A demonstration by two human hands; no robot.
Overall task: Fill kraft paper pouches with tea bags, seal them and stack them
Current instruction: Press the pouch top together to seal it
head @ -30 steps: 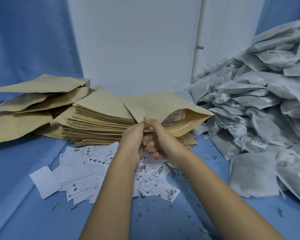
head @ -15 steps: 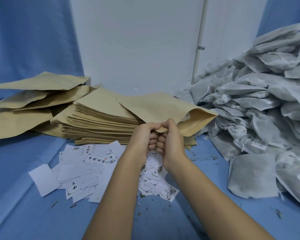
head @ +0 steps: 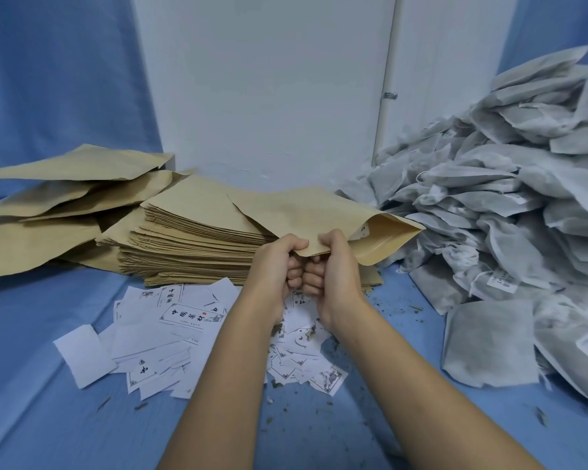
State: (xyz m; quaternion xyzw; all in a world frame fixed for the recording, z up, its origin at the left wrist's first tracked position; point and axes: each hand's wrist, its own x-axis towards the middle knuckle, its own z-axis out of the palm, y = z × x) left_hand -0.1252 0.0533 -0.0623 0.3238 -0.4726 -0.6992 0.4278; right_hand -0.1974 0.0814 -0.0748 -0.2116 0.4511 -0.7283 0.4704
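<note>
Pouch (head: 319, 215) corner pinched by both hands (head: 279, 266) (head: 333, 269); contents mostly hidden inside.

1. Lower left: bare blue cloth (head: 31, 418), open for passing.
2. Centre: labels (head: 170, 334) lie flat, no barrier.
3. Left: pouch stack (head: 190, 245) and loose pouches (head: 48, 212) bar the wall (head: 269, 96).
4. Right: tea bag heap (head: 506, 215) rises high, reaching down to the lower right edge.
5. Middle: left hand (head: 275, 266) and right hand (head: 336, 276) grip a pouch (head: 319, 212), spanning most of the stack-to-heap gap.
</note>
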